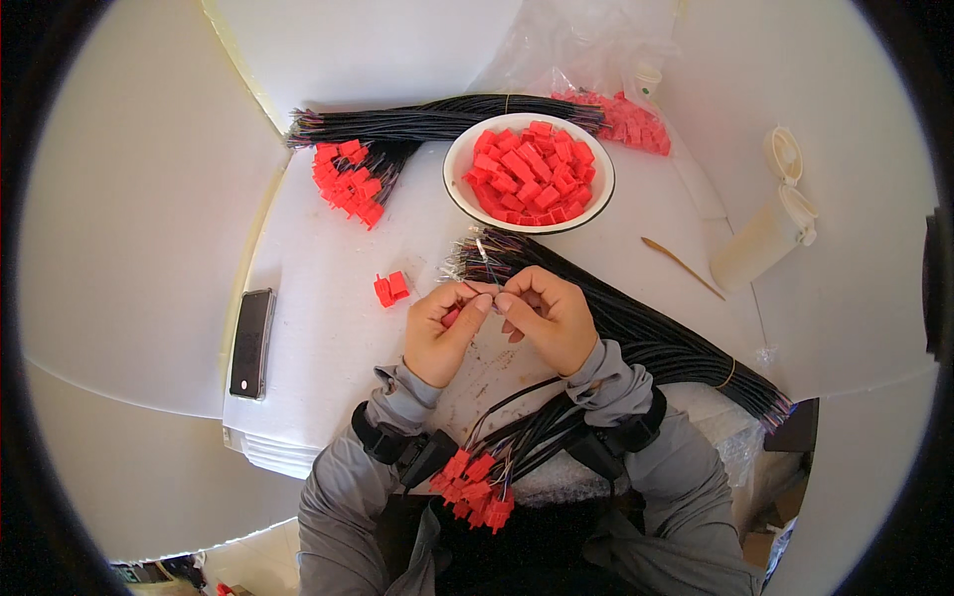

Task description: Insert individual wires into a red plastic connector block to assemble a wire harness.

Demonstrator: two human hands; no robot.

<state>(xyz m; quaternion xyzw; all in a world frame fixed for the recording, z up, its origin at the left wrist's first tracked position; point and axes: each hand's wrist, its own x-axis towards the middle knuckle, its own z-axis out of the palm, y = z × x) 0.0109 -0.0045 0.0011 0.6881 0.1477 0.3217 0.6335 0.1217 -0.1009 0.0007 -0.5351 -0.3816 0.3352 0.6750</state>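
My left hand (444, 330) is closed, with a bit of a red plastic connector housing (450, 316) showing between its fingers. Close against it, my right hand (553, 320) pinches thin wires (492, 266); one wire with a pale tip stands up above the fingertips. The fingertips of both hands meet, and they hide where wires and housing touch. Just beyond the hands lies a thick bundle of black cables (636, 318) with bare-ended wires at its left end. A loose pair of red housings (392, 288) rests left of my left hand.
A white bowl (453, 189) full of red housings stands beyond the hands. Cables with red housings (348, 186) lie back left, others (475, 487) by my lap. A phone (251, 343) is at left; a pointed wooden stick (683, 267) and a cream bottle (755, 243) are at right.
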